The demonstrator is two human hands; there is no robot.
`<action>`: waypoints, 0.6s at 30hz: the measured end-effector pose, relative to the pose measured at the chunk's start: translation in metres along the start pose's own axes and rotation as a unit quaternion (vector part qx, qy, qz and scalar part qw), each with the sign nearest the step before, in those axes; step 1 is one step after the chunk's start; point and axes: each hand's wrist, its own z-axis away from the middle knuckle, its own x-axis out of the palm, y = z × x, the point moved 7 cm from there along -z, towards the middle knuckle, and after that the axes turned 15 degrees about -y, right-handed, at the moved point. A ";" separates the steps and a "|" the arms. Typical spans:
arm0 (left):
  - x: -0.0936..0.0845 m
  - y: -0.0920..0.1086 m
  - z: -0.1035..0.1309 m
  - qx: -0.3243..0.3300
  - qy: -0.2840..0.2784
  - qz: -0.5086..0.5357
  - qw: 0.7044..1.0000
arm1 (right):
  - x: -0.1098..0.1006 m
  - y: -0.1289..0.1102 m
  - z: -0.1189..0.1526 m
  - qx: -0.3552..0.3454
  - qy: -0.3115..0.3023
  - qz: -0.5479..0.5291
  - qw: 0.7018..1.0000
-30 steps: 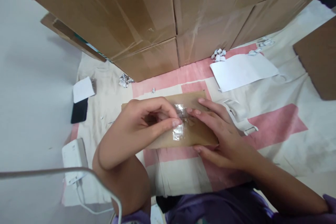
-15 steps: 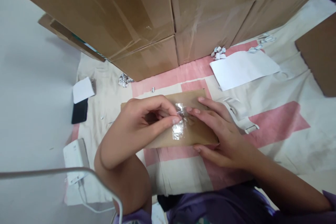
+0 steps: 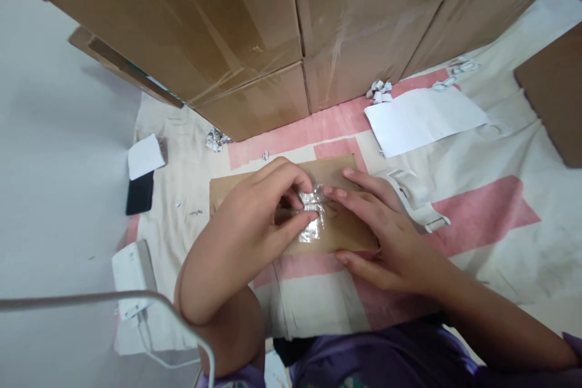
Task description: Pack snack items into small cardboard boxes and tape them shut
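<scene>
L hand (image 3: 259, 218) had come out of its pinch, thumb & index slightly apart at the clear tape (image 3: 310, 233); R hand (image 3: 391, 233) spread wide on the cardboard piece (image 3: 348, 227), btwn both hands. Tape was on, approx. mid-board; prob. some smoothing left, full adhesion unclear.

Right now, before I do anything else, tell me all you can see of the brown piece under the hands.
The brown piece looks like cardboard: flat, longer than it is wide, lying crosswise on the pink and white cloth. A line runs along its length, with shiny clear tape laid across it, slightly wrinkled. The left hand covers much of its left half, fingertips at the tape; the right hand spreads over its right end, thumb at the near edge. Its underside is hidden.
</scene>
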 end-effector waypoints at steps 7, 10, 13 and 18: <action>-0.007 -0.002 0.003 -0.032 0.048 -0.130 0.990 | 0.000 0.001 0.001 0.008 0.005 -0.007 1.000; -0.009 -0.007 0.003 -0.056 0.067 -0.157 0.984 | 0.000 0.000 0.000 0.005 0.002 -0.003 1.000; -0.009 -0.014 0.001 -0.087 0.075 -0.158 0.981 | -0.001 0.000 0.000 -0.003 0.002 0.000 1.000; 0.000 -0.020 -0.010 -0.103 0.032 -0.167 0.980 | -0.002 0.000 0.000 -0.007 0.007 -0.005 1.000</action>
